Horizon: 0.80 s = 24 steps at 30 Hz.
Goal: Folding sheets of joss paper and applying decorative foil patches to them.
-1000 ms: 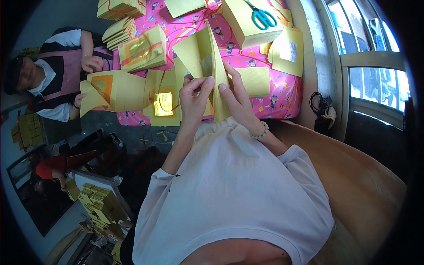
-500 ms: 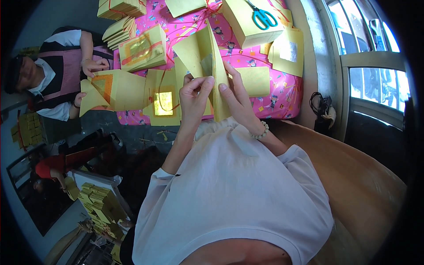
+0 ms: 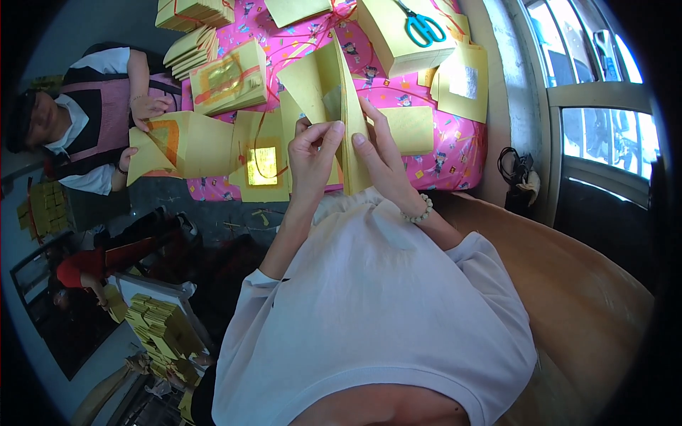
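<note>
Head view: on the pink tablecloth's (image 3: 451,163) left part lies a red-banded bundle (image 3: 229,79), apparently finished. Above the tablecloth's near part, the left hand (image 3: 312,149), wrist bent inward, pinches the upright yellow paper (image 3: 349,92), seemingly half-folded, one flap not yet closed; the right hand (image 3: 383,157), fingers extended, clasps its right side.

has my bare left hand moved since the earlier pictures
No: your bare left hand, at the folded yellow paper sheets, keeps the same place against the pink patterned tablecloth, with no clear shift either way.
</note>
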Motion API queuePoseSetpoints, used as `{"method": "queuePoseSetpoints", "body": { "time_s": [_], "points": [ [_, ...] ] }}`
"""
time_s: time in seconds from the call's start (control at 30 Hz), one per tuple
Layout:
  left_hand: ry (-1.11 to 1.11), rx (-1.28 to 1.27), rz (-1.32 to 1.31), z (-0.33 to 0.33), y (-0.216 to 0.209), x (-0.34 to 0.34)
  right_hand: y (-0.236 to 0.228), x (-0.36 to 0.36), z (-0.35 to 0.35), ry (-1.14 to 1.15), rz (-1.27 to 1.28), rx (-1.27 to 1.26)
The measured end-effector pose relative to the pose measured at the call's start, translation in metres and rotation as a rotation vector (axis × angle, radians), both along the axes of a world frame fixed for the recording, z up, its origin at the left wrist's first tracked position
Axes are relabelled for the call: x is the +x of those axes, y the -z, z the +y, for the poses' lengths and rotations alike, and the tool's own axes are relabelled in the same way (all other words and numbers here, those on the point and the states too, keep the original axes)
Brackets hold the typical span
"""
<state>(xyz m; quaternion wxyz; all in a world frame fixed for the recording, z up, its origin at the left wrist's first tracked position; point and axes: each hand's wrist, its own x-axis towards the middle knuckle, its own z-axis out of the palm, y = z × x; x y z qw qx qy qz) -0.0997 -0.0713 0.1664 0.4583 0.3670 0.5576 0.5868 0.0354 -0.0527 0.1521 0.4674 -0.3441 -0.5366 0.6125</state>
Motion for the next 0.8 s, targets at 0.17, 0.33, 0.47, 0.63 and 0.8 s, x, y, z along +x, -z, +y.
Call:
{"method": "queuePoseSetpoints", "body": {
  "time_s": [0.17, 0.33, 0.47, 0.63, 0.8],
  "points": [
    [0.005, 0.014, 0.042, 0.0003, -0.0035, -0.0008, -0.0015, 0.0002, 0.0001, -0.003, -0.010, -0.006],
    [-0.002, 0.019, 0.037, 0.0005, -0.0045, -0.0006, -0.0013, -0.0013, 0.0009, 0.001, -0.001, 0.016],
    [-0.007, 0.006, 0.046, 0.0008, -0.0025, -0.0011, -0.0022, -0.0007, 0.0015, -0.004, -0.021, 0.013],
    [-0.009, 0.012, 0.051, 0.0003, 0.0002, -0.0028, -0.0016, -0.0014, 0.0019, -0.008, -0.022, 0.023],
    [-0.023, 0.015, 0.047, 0.0007, -0.0016, -0.0018, -0.0021, -0.0022, 0.0023, -0.004, -0.021, 0.032]
  ]
}}
